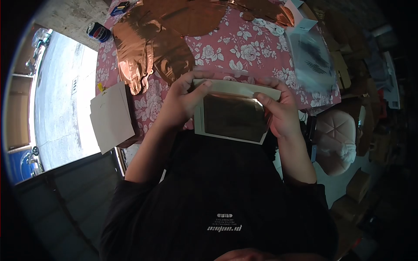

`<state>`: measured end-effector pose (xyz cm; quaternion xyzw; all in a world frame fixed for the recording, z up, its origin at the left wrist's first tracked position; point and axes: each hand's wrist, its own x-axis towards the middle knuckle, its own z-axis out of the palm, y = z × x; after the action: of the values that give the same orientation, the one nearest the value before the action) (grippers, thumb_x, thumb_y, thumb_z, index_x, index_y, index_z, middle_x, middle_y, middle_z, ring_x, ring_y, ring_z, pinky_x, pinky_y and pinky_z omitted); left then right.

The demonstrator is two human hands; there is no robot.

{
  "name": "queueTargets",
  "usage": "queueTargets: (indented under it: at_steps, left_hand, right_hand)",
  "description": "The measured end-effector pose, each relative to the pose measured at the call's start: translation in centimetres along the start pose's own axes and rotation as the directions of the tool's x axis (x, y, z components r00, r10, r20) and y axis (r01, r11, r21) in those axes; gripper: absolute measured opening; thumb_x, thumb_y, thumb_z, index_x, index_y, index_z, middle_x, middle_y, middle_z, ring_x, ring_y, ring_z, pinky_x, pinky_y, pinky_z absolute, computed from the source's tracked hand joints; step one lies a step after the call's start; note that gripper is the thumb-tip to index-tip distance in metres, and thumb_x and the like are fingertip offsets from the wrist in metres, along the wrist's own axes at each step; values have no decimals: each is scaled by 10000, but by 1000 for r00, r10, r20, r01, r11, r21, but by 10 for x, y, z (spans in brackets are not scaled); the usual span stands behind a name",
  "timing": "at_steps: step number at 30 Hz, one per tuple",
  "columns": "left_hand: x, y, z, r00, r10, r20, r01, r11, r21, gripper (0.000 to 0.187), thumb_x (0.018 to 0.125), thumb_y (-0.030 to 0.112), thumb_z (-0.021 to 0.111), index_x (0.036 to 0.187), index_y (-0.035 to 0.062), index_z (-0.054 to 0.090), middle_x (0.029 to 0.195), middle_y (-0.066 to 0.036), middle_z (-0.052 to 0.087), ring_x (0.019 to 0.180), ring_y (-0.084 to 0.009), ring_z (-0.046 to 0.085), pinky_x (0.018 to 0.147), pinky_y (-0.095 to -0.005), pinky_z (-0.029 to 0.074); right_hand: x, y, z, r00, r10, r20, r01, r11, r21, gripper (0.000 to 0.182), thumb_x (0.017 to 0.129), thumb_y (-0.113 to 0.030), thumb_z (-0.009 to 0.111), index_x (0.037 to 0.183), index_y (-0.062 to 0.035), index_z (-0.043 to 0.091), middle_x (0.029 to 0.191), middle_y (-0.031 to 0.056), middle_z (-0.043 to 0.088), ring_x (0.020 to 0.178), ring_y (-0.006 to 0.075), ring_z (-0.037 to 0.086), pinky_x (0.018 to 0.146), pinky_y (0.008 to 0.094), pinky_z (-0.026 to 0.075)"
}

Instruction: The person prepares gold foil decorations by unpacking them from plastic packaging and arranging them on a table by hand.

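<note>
Between my two hands, close to my chest, is a pale card with a dark, glossy rectangular sheet lying over its middle. My left hand grips the card's upper left corner, the thumb on top and the fingers behind. At the upper right, my right hand pinches the card and the sheet's edge, its thumb pressing on the face. Light glints off the sheet near my right thumb. The fingers behind the card are partly hidden.
A floral tablecloth covers the table. Copper-coloured foil spreads over its far left part. Pale cards lie at the left edge, a blue can beyond them. A clear plastic bag and white box are at right, above a stool.
</note>
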<state>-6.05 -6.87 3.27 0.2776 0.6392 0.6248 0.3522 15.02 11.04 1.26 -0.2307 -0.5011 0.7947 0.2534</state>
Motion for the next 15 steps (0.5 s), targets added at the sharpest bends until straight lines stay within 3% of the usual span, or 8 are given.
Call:
queueTargets:
  at_steps: [7, 10, 12, 13, 14, 15]
  left_hand:
    - [5, -12, -3, 998, -35, 56, 34, 999, 23, 266, 1076, 153, 734, 1256, -42, 711, 1087, -68, 763, 996, -111, 677, 907, -293, 547]
    - [3, -11, 2, 999, -35, 29, 36, 999, -14, 273, 1069, 162, 752, 1249, -39, 713, 1137, -81, 762, 1019, -110, 675, 906, -291, 545]
    - [1, -7, 6, 995, 13, -103, -4, 996, 89, 308, 1000, 129, 813, 1253, -15, 715, 1138, -112, 772, 1051, -179, 698, 919, -336, 559]
    - [3, -7, 9, 995, 16, -96, -7, 996, 90, 308, 1000, 129, 813, 1253, -15, 715, 1138, -112, 772, 1051, -179, 698, 919, -336, 559]
    - [6, -7, 13, 873, 446, -197, -335, 842, 423, 334, 977, 98, 814, 1277, -2, 705, 1120, -120, 771, 1058, -220, 709, 937, -351, 561]
    - [7, -4, 17, 586, 799, -134, -498, 486, 718, 370, 955, 66, 815, 1300, 11, 695, 1102, -127, 769, 1066, -260, 720, 956, -366, 564]
  right_hand:
    - [6, -5, -1, 999, 48, 3, -48, 992, 117, 338, 1036, 19, 716, 1367, -10, 655, 1262, 84, 705, 1172, 185, 702, 1035, 351, 579]
    - [3, 1, -3, 1000, 9, 22, -11, 997, 80, 327, 1040, 20, 708, 1361, -9, 655, 1290, 100, 707, 1185, 199, 703, 1045, 361, 577]
    - [2, 6, -6, 1000, 23, 2, -23, 996, 87, 321, 1043, 19, 705, 1359, -9, 655, 1293, 103, 708, 1191, 206, 703, 1052, 368, 578]
    - [2, 6, -7, 999, 39, -15, -38, 995, 91, 315, 1046, 18, 703, 1356, -9, 654, 1295, 106, 710, 1198, 212, 704, 1058, 375, 579]
    - [1, 5, -6, 999, 36, -19, -34, 995, 91, 315, 1046, 18, 703, 1356, -9, 654, 1295, 106, 710, 1198, 212, 704, 1058, 375, 579]
    - [-1, 2, -1, 999, 48, -22, -45, 993, 107, 313, 1044, 26, 701, 1352, -12, 657, 1290, 103, 714, 1201, 213, 703, 1055, 373, 580]
